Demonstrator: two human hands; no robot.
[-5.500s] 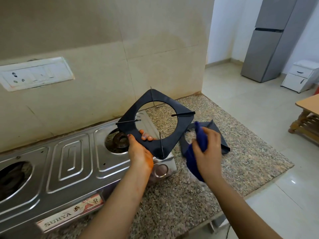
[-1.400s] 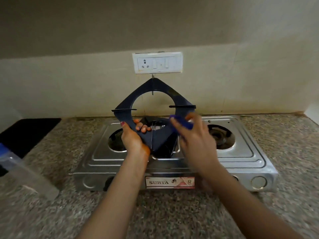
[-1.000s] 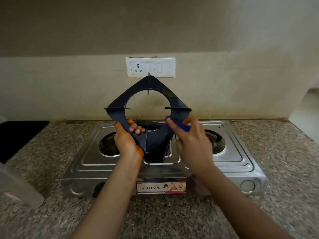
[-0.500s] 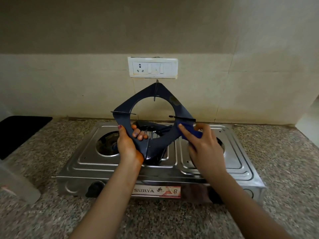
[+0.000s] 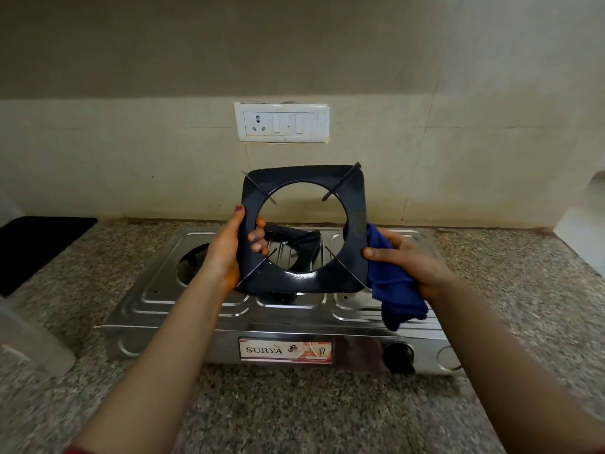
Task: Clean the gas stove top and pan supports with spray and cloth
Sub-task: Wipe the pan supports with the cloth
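Note:
I hold a dark square pan support upright over the steel gas stove. My left hand grips its left edge, fingers through the round opening. My right hand clutches a blue cloth and pinches the support's right edge through it. A second pan support lies on the middle of the stove, seen through the opening. The left burner well is uncovered; the right one is hidden behind my hand and cloth.
The stove stands on a speckled granite counter against a tiled wall with a switch plate. A black mat lies at the far left. A blurred clear plastic object sits at the left front. A black knob is on the stove front.
The pan support has turned from a diamond stance to square-on. My right hand with the cloth has slid to its right edge, and more of the cloth hangs free.

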